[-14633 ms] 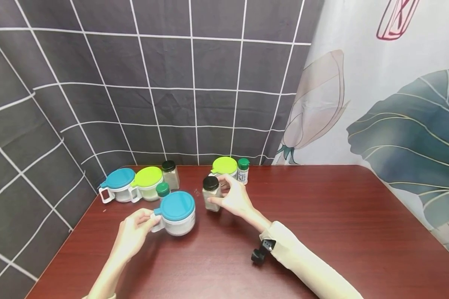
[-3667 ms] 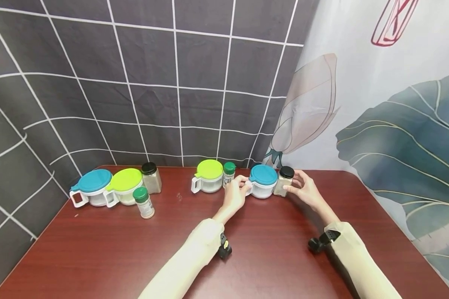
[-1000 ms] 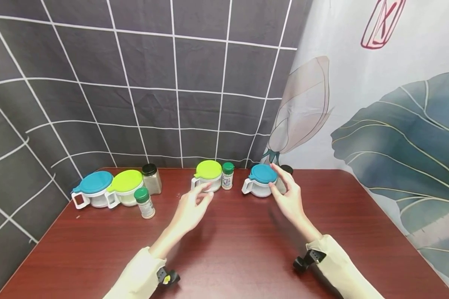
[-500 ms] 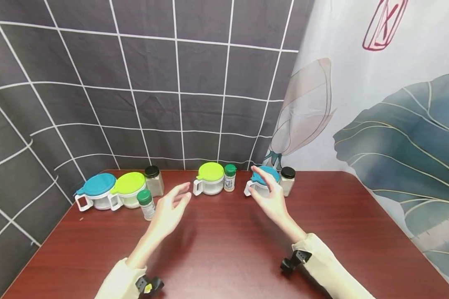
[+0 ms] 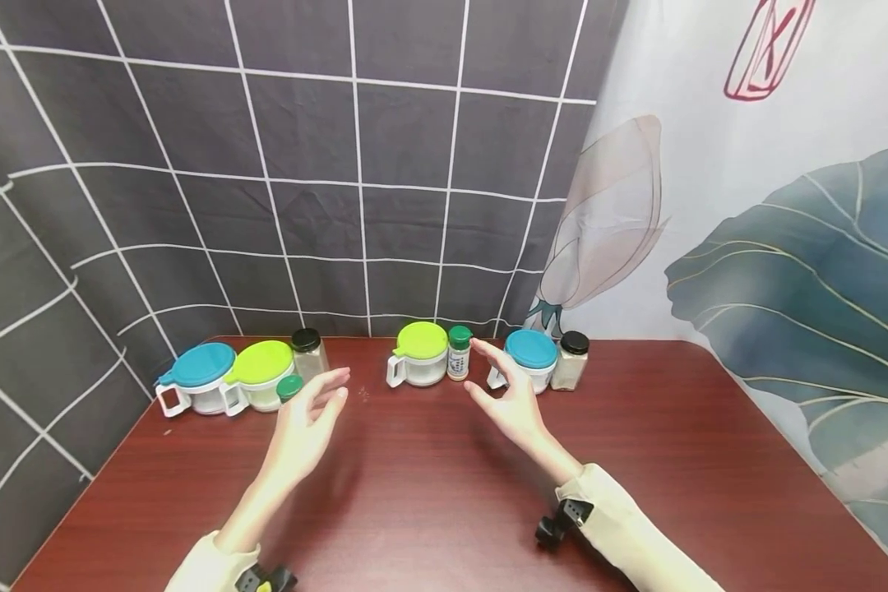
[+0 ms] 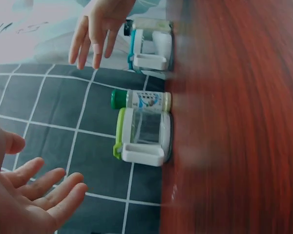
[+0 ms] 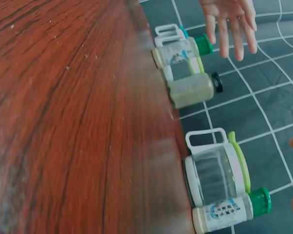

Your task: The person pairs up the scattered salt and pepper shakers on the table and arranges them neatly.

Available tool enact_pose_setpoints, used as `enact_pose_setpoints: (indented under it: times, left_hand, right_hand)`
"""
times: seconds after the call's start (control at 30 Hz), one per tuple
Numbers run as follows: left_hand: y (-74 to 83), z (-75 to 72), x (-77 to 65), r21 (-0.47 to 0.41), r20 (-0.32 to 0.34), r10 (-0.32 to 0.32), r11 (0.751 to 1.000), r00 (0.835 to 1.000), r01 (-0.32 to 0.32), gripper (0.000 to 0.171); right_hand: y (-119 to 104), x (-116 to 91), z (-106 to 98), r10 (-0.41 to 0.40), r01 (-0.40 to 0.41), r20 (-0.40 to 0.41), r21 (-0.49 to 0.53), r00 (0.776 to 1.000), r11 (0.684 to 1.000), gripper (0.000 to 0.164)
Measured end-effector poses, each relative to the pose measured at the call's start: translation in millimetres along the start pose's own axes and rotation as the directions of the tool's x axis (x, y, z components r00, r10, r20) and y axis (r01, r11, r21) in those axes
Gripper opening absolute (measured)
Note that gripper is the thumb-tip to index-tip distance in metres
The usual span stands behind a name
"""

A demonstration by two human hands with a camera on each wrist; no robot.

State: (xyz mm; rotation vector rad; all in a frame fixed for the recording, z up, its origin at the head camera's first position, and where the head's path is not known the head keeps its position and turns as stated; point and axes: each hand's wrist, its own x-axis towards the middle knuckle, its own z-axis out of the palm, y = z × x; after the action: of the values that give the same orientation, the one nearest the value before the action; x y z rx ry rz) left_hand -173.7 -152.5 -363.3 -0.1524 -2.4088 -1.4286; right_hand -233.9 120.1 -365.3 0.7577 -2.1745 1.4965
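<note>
My left hand [image 5: 303, 432] hovers with fingers spread and nothing in it, overlapping a green-capped shaker [image 5: 290, 386] at the left group. Over the table at right, my right hand [image 5: 516, 404] is also empty, thumb and fingers apart. Its fingertips overlap the area between a green-capped shaker [image 5: 459, 363] and a blue-lidded seasoning jar [image 5: 531, 352] with a white handle. Touching that jar's right side is a black-capped square shaker [image 5: 571, 362]. A lime-lidded seasoning jar [image 5: 422, 344] stands left of the middle shaker; the left wrist view shows its clear body [image 6: 149, 129].
The left group also has a blue-lidded jar [image 5: 202, 368], a lime-lidded jar [image 5: 262, 363] and a black-capped shaker [image 5: 311, 355], along the back of the brown table [image 5: 414, 510]. A grey gridded curtain [image 5: 303, 222] hangs behind.
The blue-lidded jar and black-capped shaker, earlier held mid-table, were carried to the right of the middle pair and let go. Both hands then drew back leftward, empty.
</note>
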Motion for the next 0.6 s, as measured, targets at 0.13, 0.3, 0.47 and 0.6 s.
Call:
enact_pose_setpoints:
  times: [0.13, 0.3, 0.47, 0.6]
  left_hand:
    - [-2.7, -6.6, -2.9, 0.022, -0.036, 0.033, 0.999, 0.999, -0.032, 0.032]
    - [-3.9, -16.0, -8.1, 0.023, -0.057, 0.033, 0.999, 0.998, -0.031, 0.032]
    - [-9.6, -21.8, -14.0, 0.022, -0.071, 0.010, 1.000, 0.997, -0.008, 0.031]
    - [-16.3, -26.3, -14.3, 0.066, -0.120, 0.014, 0.998, 0.993, -0.006, 0.029]
  right_hand:
    - [18.7, -1.6, 8.3, -0.011, 0.011, 0.000, -0.004, 1.000, 1.000, 0.057]
    - [34.4, -2.2, 18.3, 0.021, -0.022, 0.022, 0.021, 1.000, 1.000, 0.061]
    - [34.1, -1.5, 25.1, 0.018, -0.019, 0.040, 0.036, 0.999, 0.999, 0.061]
    - [33.2, 0.2, 31.2, 0.002, -0.003, 0.046, 0.023, 0.999, 1.000, 0.061]
